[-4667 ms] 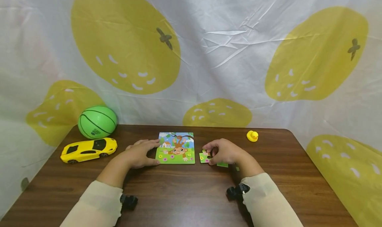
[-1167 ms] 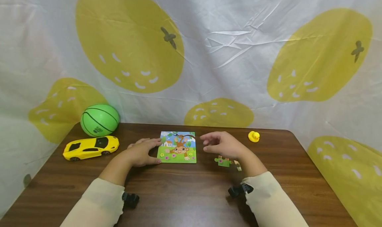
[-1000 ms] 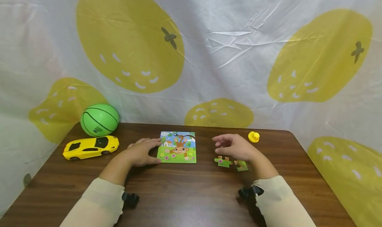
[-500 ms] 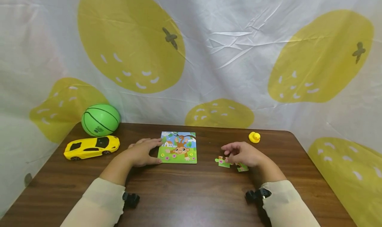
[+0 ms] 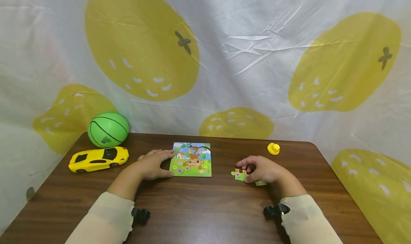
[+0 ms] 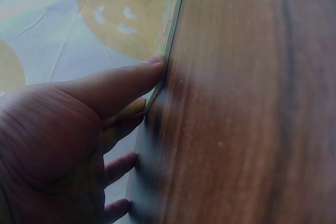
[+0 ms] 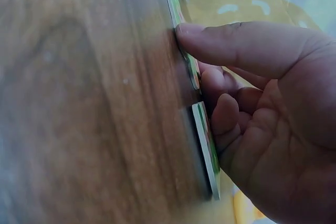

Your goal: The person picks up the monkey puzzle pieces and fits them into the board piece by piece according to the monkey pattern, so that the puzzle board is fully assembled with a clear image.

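Note:
In the head view a flat square puzzle board (image 5: 191,160) with a monkey picture lies mid-table. My left hand (image 5: 153,165) touches its left side, thumb at the near corner and fingers farther back; the left wrist view shows the thumb (image 6: 131,82) against the board's edge. To the right, a green jigsaw piece (image 5: 239,175) with a pink flower lies by my right hand (image 5: 261,169). My right thumb and curled fingers pinch it at its edges. A second jigsaw piece (image 5: 260,183) lies partly under this hand; the right wrist view shows its pale edge.
A yellow toy car (image 5: 97,159) and a green ball (image 5: 108,130) stand at the table's left. A yellow rubber duck (image 5: 273,148) sits behind my right hand. A patterned curtain (image 5: 212,80) hangs along the table's back edge.
My right hand was holding another flowered piece near the board; that piece no longer shows beside it. The hand then moved right and down to the loose pieces. My left hand stays put.

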Demonstrator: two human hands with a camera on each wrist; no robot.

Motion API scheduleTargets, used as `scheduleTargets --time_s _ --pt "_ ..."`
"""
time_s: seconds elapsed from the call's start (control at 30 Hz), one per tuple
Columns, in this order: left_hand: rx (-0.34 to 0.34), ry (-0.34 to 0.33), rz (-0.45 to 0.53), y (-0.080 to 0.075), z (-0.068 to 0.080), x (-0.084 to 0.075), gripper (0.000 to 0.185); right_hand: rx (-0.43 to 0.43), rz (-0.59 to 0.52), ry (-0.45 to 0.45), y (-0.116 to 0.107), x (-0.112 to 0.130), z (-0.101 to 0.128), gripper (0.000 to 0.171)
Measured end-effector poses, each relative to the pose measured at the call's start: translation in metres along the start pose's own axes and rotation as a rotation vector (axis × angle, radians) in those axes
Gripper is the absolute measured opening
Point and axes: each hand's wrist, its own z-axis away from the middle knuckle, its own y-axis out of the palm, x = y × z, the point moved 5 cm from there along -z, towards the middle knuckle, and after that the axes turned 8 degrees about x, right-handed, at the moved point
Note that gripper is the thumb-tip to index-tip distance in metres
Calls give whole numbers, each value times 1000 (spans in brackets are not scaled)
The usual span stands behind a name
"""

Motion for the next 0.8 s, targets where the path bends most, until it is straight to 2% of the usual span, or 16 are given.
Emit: scheduleTargets --time_s 0.3,0.6,0.8 --pt "1 -3 1 1 -2 2 78 -20 79 24 3 5 1 46" --pt "-1 -6 5 1 -2 2 79 -99 190 -40 0 15 0 46" --pt "0 -3 5 1 -2 2 79 -124 189 -12 -1 13 -3 42"
